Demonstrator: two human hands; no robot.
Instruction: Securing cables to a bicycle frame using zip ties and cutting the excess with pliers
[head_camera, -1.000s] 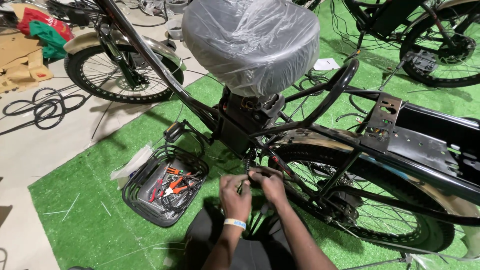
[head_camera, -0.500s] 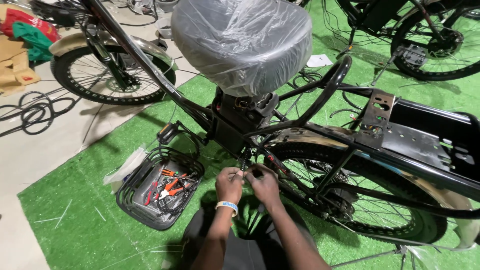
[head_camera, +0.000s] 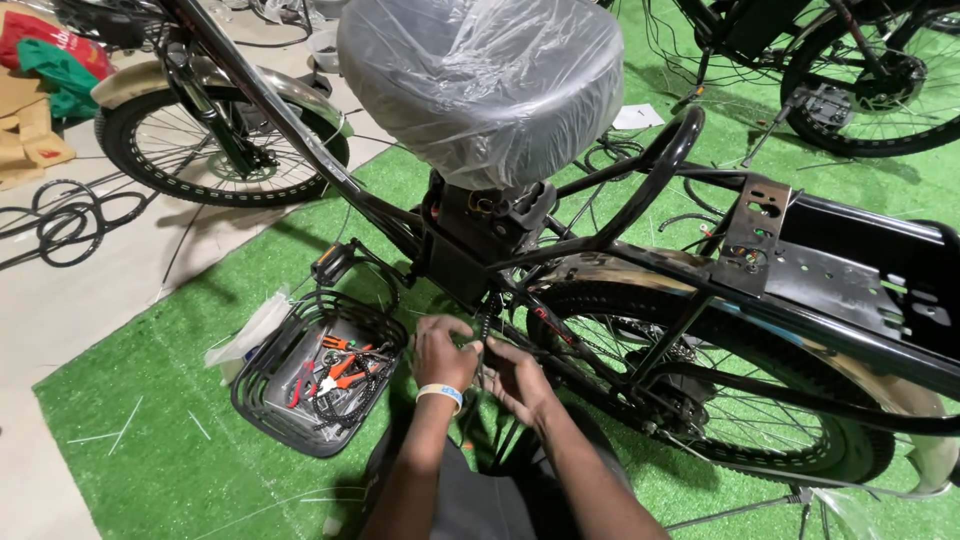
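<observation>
— Starting at the far left: a front wheel stands half on bare floor, half on the green turf, with black cable loops lying on the floor beside it.

— And nearer to you?

— A black wire basket sits on the turf just left of your hands, holding orange-handled pliers and other small tools (a clear plastic bag is tucked against its left rim).

— Now your hands.

— Your left hand, with a pale band at the wrist, is curled at the black coiled cable that hangs down from the box under the seat. Its fingertips are closed toward the cable; whether they truly pinch it cannot be told. Your right hand lies just beside it, thumb and fingers bent and drawn together at the same spot, low by the frame tube ahead of the rear wheel.

— Above them?

— A wide saddle wrapped in clear plastic film.

— And to the right?

— The black rear rack runs over the mudguard, and a second bicycle stands on the turf at the top right.
</observation>
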